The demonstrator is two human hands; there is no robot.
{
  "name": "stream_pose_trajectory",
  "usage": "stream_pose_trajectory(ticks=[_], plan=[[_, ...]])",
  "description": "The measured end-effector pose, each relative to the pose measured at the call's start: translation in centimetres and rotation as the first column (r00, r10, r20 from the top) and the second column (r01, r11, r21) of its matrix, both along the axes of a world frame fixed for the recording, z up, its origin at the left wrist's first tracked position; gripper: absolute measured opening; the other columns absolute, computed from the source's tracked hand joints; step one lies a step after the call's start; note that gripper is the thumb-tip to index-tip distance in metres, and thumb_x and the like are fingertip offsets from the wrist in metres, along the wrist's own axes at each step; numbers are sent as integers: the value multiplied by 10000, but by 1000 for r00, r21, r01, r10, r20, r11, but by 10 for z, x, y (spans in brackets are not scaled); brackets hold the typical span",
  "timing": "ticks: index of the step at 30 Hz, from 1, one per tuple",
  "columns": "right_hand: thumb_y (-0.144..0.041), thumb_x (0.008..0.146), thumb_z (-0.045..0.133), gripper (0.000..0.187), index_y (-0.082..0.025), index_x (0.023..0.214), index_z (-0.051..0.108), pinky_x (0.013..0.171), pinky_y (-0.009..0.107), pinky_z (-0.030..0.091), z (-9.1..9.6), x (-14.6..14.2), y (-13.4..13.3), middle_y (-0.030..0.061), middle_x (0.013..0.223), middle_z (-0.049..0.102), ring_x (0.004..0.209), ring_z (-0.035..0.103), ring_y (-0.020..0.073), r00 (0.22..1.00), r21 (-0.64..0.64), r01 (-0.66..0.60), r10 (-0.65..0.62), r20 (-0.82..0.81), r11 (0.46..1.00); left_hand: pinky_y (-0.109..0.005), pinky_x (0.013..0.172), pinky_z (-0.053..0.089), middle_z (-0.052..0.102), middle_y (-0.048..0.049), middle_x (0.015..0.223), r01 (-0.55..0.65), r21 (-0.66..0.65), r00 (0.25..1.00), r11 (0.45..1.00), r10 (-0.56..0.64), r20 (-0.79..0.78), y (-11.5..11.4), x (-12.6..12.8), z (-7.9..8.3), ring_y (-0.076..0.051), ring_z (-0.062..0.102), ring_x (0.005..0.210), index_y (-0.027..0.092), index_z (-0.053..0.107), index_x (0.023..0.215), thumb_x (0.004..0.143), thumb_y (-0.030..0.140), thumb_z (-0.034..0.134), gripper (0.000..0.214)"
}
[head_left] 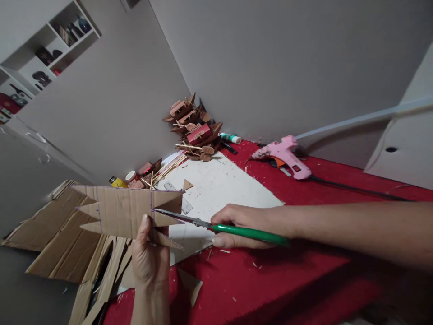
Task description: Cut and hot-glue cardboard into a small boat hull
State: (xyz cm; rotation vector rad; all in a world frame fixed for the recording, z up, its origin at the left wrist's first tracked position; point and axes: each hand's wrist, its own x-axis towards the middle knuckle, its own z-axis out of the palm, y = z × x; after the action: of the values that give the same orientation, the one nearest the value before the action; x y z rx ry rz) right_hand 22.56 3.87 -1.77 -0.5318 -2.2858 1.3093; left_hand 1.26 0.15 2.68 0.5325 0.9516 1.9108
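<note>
My left hand (149, 259) pinches a brown cardboard piece (123, 210) with pointed notches, holding it upright above the table's left edge. My right hand (241, 225) grips green-handled scissors (216, 225). Their blades point left and reach into the right side of the cardboard along a drawn line. A small cardboard offcut (191, 284) lies on the red tablecloth (287, 280) under my left wrist.
A white sheet (216, 189) lies on the cloth with a small cardboard triangle (187, 184). A pink glue gun (284, 155) with its cable rests at the back. Small cardboard boat models (194, 128) and sticks pile in the corner. Large cardboard sheets (57, 234) lie left.
</note>
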Motion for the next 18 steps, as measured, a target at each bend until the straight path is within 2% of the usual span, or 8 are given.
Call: stream_pose_trajectory(ticks=[5, 9, 13, 15, 18], plan=[[-623, 820, 531, 507, -131, 700, 570, 491, 199, 319, -5, -3, 0, -26, 585, 460, 547, 375, 85, 994, 38, 107, -108, 13, 994, -167, 696, 557, 777, 14, 729, 35, -40, 995, 999, -31, 94, 0, 2, 1, -92, 723, 649, 212, 752, 720, 898, 28, 486, 369], [-597, 778, 607, 455, -148, 711, 576, 499, 207, 319, -8, -5, -2, -21, 586, 497, 534, 391, 87, 979, 75, 196, -200, 43, 978, -168, 650, 563, 784, 5, 766, 3, -106, 982, 994, 17, 186, -2, 10, 8, -90, 725, 648, 219, 758, 759, 939, 25, 391, 452], [-596, 771, 619, 440, -169, 694, 539, 499, 211, 315, -10, -7, -4, -29, 574, 486, 511, 377, 84, 964, 112, 251, -259, 57, 961, -158, 627, 563, 786, -4, 770, 3, -119, 974, 993, 24, 223, -4, 18, 11, -89, 723, 635, 227, 772, 850, 962, 62, 373, 446], [-600, 774, 611, 445, -174, 679, 527, 493, 212, 309, -10, -7, -5, -32, 561, 468, 503, 360, 84, 960, 121, 266, -274, 51, 956, -153, 644, 563, 784, -7, 757, 23, -107, 976, 994, 1, 218, -4, 16, 9, -92, 727, 644, 234, 776, 881, 963, 64, 368, 450], [-598, 777, 607, 443, -175, 669, 527, 486, 213, 299, -11, -7, -5, -34, 550, 455, 497, 349, 85, 959, 139, 276, -282, 27, 951, -161, 709, 566, 787, -6, 769, 111, -48, 969, 993, -97, 229, -5, 9, 3, -99, 737, 698, 250, 779, 916, 959, 57, 369, 455]])
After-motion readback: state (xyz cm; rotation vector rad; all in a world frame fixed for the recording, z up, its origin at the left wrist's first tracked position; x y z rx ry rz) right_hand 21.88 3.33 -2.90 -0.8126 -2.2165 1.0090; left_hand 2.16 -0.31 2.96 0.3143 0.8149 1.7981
